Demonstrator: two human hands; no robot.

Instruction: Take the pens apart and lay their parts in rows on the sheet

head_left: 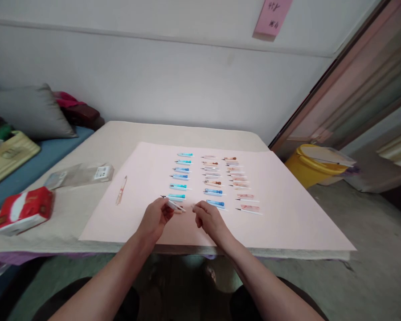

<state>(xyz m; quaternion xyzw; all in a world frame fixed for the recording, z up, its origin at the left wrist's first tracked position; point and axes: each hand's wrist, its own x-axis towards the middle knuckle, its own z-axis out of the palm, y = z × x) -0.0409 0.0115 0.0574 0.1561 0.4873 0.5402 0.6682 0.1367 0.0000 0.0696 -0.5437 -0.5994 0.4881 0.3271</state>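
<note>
Before three pen columns [214, 180], one pen [175, 206]

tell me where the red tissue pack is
In the head view the red tissue pack lies at the near left corner of the table, left of the pink sheet and just nearer than the clear plastic packet.

Left hand [155, 218] and right hand [209, 220] bare, forearms [120, 272] bare too — dark trousers [287, 298] below.

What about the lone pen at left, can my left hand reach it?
Probably yes: the lone pen lies near the left hand on the pink sheet, nothing between, though that hand holds a white pen.
</note>
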